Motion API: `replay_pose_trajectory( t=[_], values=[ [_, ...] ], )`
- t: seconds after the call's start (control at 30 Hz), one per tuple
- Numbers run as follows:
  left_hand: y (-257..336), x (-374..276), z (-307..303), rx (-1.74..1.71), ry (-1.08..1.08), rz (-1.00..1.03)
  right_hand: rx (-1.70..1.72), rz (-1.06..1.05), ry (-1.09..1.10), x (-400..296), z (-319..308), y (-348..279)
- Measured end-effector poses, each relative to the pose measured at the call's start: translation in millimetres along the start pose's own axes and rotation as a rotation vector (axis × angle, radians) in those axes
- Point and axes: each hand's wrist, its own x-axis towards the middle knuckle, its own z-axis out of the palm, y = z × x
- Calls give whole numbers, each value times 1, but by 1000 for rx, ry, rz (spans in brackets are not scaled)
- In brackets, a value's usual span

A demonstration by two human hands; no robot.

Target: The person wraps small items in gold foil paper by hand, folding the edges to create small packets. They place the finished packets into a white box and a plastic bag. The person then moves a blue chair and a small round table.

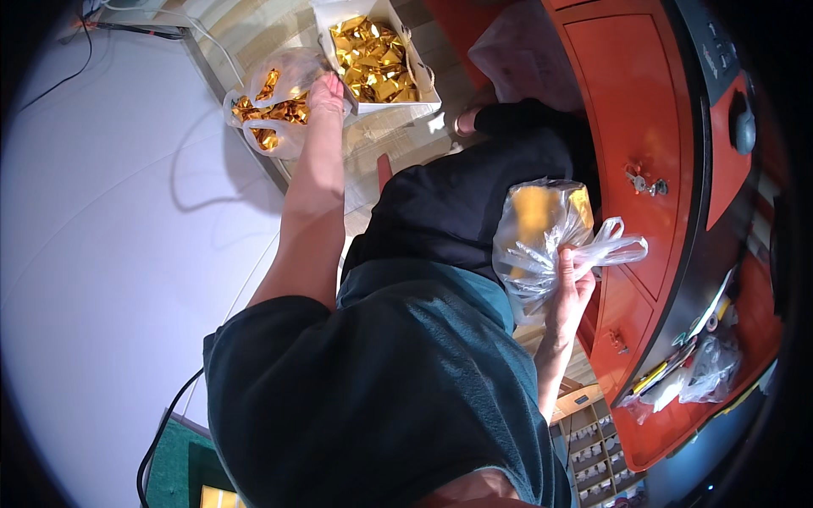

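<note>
My left hand [327,94] reaches to the top, between an open white plastic bag [279,143] and an open white box [394,106]. It touches the bag's side near the box wall; whether its fingers grip anything is not clear. Crumpled gold foil pieces [272,113] show in the bag, and shiny gold foil pieces [375,60] fill the box. On the right, my right hand [571,286] holds a clear plastic bag [508,254] by its gathered neck, thumb on top. Its looped handles stick out to the right. Something yellow shows through the film, above my dark-clothed lap.
An orange-red desk [635,95] with keys [645,184] in its front stands close on the right. Pens and plastic bags [711,368] lie on it. At lower right is a compartmented rack [591,444]. A white surface [127,222] spans the left, with cables above. A translucent bag [524,57] stands near the desk.
</note>
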Motion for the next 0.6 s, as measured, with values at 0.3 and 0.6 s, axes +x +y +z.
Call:
replay_pose_trajectory(
  t=[0.3,0.6],
  values=[
    [-48,-120,67,1404,-289,546,41,46,-7,2,4,-5],
    [-108,-75,77,851,-150,-204,61,37,-1,0,2,0]
  ],
)
